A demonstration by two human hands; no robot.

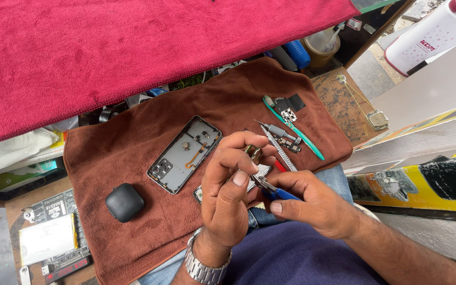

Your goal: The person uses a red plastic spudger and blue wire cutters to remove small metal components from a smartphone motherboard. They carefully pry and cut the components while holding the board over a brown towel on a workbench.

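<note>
My left hand (227,184) is raised over my lap, its fingertips pinching a small brassy metal part (254,153). My right hand (312,200) grips blue-handled pliers (271,190), whose jaws reach toward that part. Both hands hover above the near edge of a brown towel (133,232). On the towel lies an opened phone shell (184,154), inner side up, with a camera block and an orange flex cable showing. A black rounded earbud case (124,202) rests to its left.
On the towel's right part lie a teal spudger (301,134), a grey screwdriver (281,132), a small circuit board (286,113) and a metal file (283,153). A red cloth (133,47) hangs above. A flat battery on a printed mat (46,240) sits at left.
</note>
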